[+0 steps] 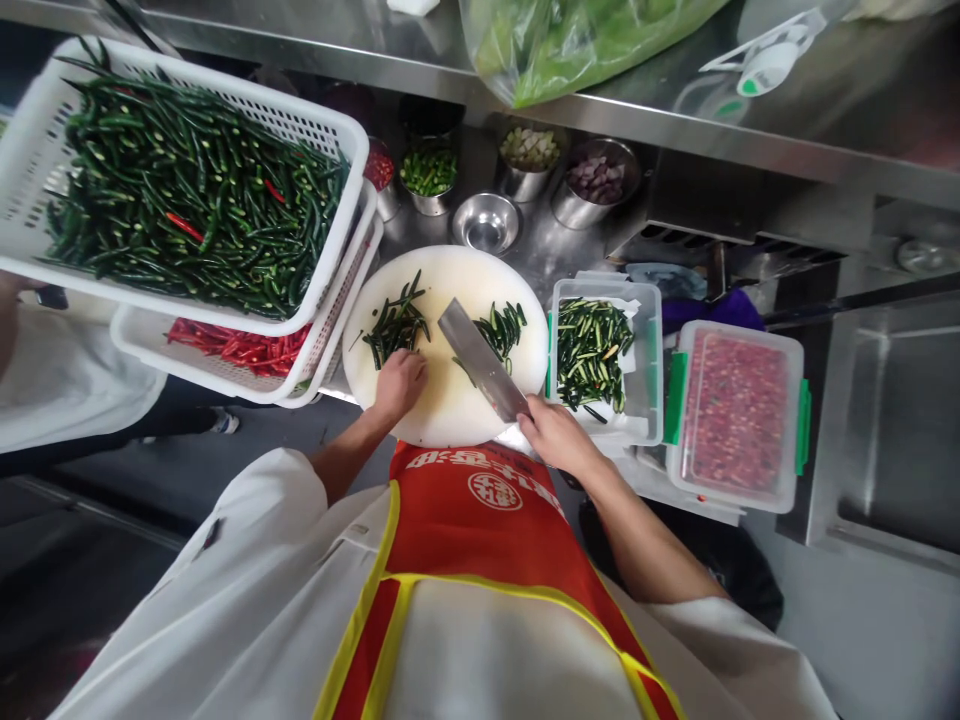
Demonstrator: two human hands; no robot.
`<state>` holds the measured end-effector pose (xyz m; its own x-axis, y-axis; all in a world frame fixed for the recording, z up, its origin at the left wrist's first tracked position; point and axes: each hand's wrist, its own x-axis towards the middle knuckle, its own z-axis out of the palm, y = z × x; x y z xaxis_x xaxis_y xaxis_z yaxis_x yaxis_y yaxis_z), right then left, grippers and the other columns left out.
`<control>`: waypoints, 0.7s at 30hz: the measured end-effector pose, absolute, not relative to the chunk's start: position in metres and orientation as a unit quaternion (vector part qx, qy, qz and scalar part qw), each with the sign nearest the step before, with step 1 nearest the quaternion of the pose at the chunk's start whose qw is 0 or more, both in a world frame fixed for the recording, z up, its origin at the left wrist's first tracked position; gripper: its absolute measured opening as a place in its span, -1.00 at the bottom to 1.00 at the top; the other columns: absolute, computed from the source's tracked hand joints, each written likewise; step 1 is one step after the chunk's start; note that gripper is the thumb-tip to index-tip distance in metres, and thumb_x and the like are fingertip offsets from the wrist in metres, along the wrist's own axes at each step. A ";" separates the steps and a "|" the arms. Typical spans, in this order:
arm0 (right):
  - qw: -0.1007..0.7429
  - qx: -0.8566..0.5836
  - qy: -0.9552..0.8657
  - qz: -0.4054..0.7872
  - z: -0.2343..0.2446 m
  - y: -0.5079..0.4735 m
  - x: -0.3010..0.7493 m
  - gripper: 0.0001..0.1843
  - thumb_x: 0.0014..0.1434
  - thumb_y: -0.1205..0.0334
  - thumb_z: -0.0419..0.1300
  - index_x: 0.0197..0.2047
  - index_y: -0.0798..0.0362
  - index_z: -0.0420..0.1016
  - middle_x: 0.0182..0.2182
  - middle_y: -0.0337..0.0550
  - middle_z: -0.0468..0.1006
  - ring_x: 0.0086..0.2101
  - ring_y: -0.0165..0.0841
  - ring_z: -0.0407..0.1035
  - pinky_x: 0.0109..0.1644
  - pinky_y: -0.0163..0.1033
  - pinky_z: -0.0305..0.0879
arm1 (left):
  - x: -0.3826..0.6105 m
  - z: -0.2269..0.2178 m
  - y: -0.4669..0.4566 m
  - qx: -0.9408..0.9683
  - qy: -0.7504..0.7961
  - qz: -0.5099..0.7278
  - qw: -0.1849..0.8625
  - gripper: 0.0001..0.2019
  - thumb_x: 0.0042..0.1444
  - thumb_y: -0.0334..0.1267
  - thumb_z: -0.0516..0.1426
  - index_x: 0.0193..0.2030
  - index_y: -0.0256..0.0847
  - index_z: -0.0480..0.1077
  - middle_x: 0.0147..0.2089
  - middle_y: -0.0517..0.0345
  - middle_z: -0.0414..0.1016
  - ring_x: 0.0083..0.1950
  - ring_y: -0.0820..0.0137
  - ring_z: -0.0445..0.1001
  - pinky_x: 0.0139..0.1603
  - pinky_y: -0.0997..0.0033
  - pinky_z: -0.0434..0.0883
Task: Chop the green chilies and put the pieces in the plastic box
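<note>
Right hand (555,435) gripping cleaver (484,362) by handle; left hand (401,385) curled at chillies (396,325), hold can't tell. Tub (648,400) right of right fingers, cut pile (502,330) beyond. Risk: chillies rolling, cleaver skidding toward left fingertips.

1. Top centre: a clear plastic bag of greens (592,45) on a steel shelf (337,32).
2. Upper centre: a shiny metal bowl (486,223).
3. Above and right of it: a pot of pale-green pieces (523,187), beside a pot of purplish chunks (576,212).
4. Right: a lidded box (793,400) with reddish contents.
5. Far right: a steel basin (911,420).
</note>
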<state>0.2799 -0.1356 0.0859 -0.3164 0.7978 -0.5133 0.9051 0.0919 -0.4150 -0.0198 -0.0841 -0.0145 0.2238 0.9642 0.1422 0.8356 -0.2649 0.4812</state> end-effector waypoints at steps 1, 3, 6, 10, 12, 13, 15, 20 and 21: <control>0.082 0.565 0.740 -0.356 0.089 -0.142 0.288 -0.79 0.39 0.22 -0.05 -0.10 0.07 0.38 -0.26 0.00 0.63 -0.21 -0.21 0.50 -0.20 -0.24 0.12 | -0.029 -0.011 -0.089 0.743 0.626 0.188 0.147 -0.80 0.28 -0.19 0.08 -0.21 -0.20 0.51 -0.20 -0.03 0.49 -0.19 0.25 0.50 -0.19 0.30 0.44; 0.096 0.545 0.742 -0.378 0.093 -0.152 0.303 -0.80 0.39 0.23 -0.04 -0.15 0.05 0.38 -0.29 -0.05 0.62 -0.23 -0.21 0.50 -0.22 -0.24 0.10 | -0.043 -0.007 -0.100 0.717 0.667 0.138 0.150 -0.81 0.24 -0.16 0.12 -0.18 -0.18 0.52 -0.21 -0.01 0.49 -0.26 0.25 0.49 -0.27 0.32 0.41; 0.108 0.563 0.728 -0.376 0.089 -0.155 0.312 -0.79 0.40 0.23 -0.05 -0.17 0.04 0.38 -0.32 -0.07 0.62 -0.24 -0.22 0.50 -0.23 -0.24 0.08 | -0.044 -0.005 -0.111 0.743 0.641 0.089 0.172 -0.81 0.25 -0.23 0.10 -0.09 -0.17 0.51 -0.19 0.01 0.51 -0.28 0.28 0.49 -0.28 0.35 0.39; 0.104 0.606 0.712 -0.339 0.083 -0.146 0.309 -0.79 0.39 0.22 -0.05 -0.11 0.08 0.38 -0.27 0.00 0.63 -0.21 -0.20 0.50 -0.23 -0.24 0.09 | -0.018 -0.008 -0.104 0.819 0.529 0.094 0.203 -0.78 0.29 -0.36 0.03 -0.07 -0.19 0.49 -0.13 -0.02 0.52 -0.14 0.25 0.48 -0.15 0.31 0.43; 0.105 0.604 0.718 -0.330 0.084 -0.141 0.306 -0.78 0.39 0.22 -0.05 -0.11 0.09 0.39 -0.28 0.01 0.63 -0.22 -0.20 0.50 -0.23 -0.23 0.08 | -0.003 -0.008 -0.092 0.859 0.452 0.094 0.219 -0.77 0.31 -0.37 0.00 -0.11 -0.20 0.49 -0.13 -0.04 0.52 -0.10 0.24 0.45 -0.10 0.28 0.44; 0.107 0.598 0.724 -0.327 0.086 -0.140 0.304 -0.78 0.39 0.22 -0.05 -0.12 0.08 0.39 -0.28 0.00 0.63 -0.23 -0.20 0.50 -0.23 -0.23 0.08 | 0.004 -0.007 -0.085 0.878 0.411 0.091 0.228 -0.76 0.32 -0.37 -0.02 -0.12 -0.21 0.49 -0.12 -0.04 0.52 -0.09 0.24 0.44 -0.07 0.26 0.45; 0.112 0.585 0.735 -0.324 0.089 -0.140 0.303 -0.79 0.39 0.22 -0.04 -0.12 0.08 0.39 -0.28 0.00 0.64 -0.24 -0.21 0.50 -0.23 -0.23 0.08 | 0.013 -0.004 -0.071 0.906 0.339 0.086 0.239 -0.74 0.34 -0.36 -0.04 -0.11 -0.21 0.49 -0.09 -0.04 0.53 -0.05 0.24 0.42 -0.02 0.24 0.44; 0.123 0.575 0.733 -0.343 0.097 -0.148 0.302 -0.80 0.39 0.23 -0.03 -0.11 0.07 0.39 -0.28 -0.03 0.63 -0.24 -0.22 0.50 -0.23 -0.24 0.07 | 0.017 -0.004 -0.053 0.917 0.298 0.123 0.234 -0.69 0.40 -0.29 -0.09 -0.12 -0.23 0.49 -0.07 -0.05 0.52 -0.03 0.26 0.41 0.02 0.24 0.43; 0.122 0.573 0.731 -0.350 0.099 -0.150 0.303 -0.80 0.39 0.24 -0.03 -0.12 0.07 0.39 -0.28 -0.04 0.63 -0.24 -0.22 0.50 -0.23 -0.24 0.07 | 0.017 -0.005 -0.053 0.917 0.299 0.130 0.230 -0.68 0.40 -0.28 -0.09 -0.13 -0.23 0.49 -0.06 -0.05 0.52 -0.04 0.27 0.41 0.01 0.25 0.43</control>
<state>0.3028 -0.1499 0.0990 -0.3136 0.7519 -0.5800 0.9230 0.0978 -0.3723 0.0165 -0.0526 -0.0049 0.7881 0.6074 0.1004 0.4878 -0.7156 0.5000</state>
